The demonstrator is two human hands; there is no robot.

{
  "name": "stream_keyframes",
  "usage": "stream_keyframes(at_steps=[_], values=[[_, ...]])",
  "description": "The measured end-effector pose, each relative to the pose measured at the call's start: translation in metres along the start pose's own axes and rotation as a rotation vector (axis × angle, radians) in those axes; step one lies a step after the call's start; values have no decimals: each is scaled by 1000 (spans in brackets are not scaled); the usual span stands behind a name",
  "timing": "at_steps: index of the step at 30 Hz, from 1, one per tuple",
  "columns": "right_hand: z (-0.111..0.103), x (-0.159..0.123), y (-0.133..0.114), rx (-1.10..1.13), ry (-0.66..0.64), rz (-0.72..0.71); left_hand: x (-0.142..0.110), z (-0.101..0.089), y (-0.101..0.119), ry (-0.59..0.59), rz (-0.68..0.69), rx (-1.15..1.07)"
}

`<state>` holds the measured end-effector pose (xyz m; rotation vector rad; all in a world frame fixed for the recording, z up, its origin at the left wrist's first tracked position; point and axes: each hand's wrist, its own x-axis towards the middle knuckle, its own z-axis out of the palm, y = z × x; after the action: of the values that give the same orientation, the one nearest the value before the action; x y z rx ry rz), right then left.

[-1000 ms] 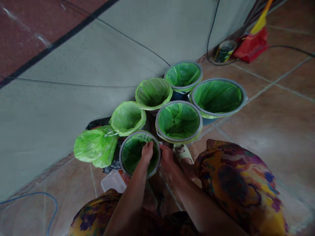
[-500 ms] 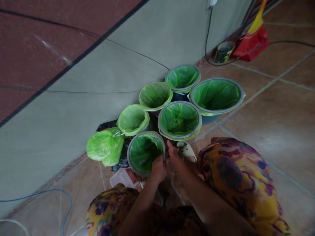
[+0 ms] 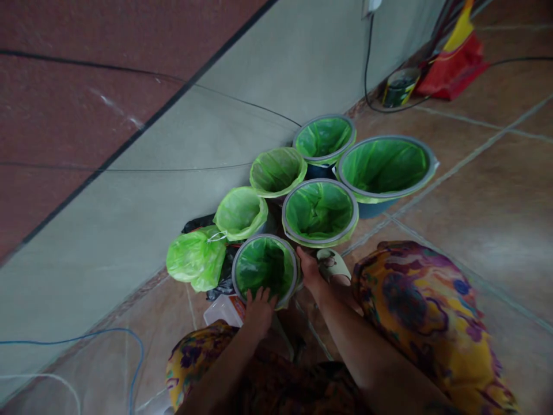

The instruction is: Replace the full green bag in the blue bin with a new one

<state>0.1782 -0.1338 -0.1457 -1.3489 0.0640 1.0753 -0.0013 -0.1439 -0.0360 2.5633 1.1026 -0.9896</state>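
Note:
Nearest to me stands a small grey-rimmed bin (image 3: 290,260) lined with a green bag (image 3: 264,266). My left hand (image 3: 259,308) lies on its near rim, the fingers hooked over the edge onto the liner. Over on the rim's right side, my right hand (image 3: 308,268) grips the edge with fingers closed round it. Both forearms reach down between my knees, which are covered by a yellow and purple patterned cloth (image 3: 415,311).
Several more green-lined bins (image 3: 319,210) cluster along the wall behind. A tied green bag (image 3: 194,265), a black bag (image 3: 218,288) and a clear box (image 3: 224,311) lie left. A sandalled foot (image 3: 332,268) is right of the bin. A red dustpan (image 3: 453,57), a tin (image 3: 397,86) and cables (image 3: 108,346) are on the tiled floor.
My left hand came out of the nearest bin's liner and back to its near rim. My right hand stayed on the right side of the rim. The view shifted left.

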Motion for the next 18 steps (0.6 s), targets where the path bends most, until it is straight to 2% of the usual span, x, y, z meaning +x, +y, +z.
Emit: stream_keyframes(at_steps=[3, 6, 11, 15, 18], values=[[3, -1, -1, 2, -25, 33, -3, -8, 5, 17, -128, -54], [3, -2, 0, -23, -8, 43, 3, -19, 23, 68, -194, -273], [2, -2, -2, -48, 11, 35, 39, -24, 54, 282, -138, -548], [8, 2, -6, -18, -9, 9, 57, -17, 66, 321, -111, -682], [10, 8, -6, 5, -20, -21, 50, -10, 65, 305, -63, -639]])
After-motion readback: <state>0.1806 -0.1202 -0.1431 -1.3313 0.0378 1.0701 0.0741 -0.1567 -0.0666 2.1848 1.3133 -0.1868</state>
